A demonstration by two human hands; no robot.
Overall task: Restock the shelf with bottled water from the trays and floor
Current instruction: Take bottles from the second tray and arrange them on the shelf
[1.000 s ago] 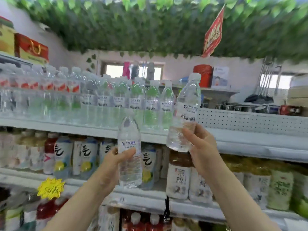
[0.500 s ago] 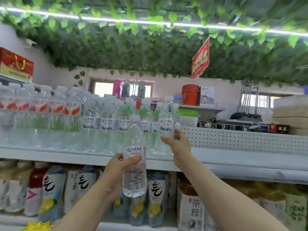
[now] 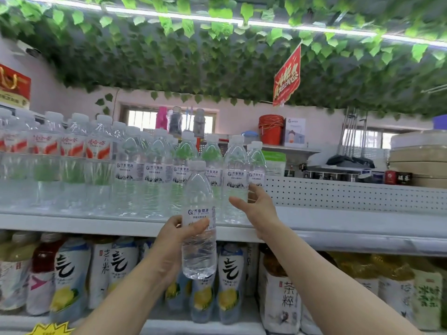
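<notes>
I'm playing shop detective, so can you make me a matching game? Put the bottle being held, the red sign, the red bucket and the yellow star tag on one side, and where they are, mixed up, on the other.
Things:
1. held water bottle
2. red sign
3. red bucket
4. yellow star tag

Places:
A. on a ledge at the back
B. bottom left corner of the picture
C. in the left hand
D. hanging under the green leaves

Pairs: 1-C, 2-D, 3-A, 4-B.
</notes>
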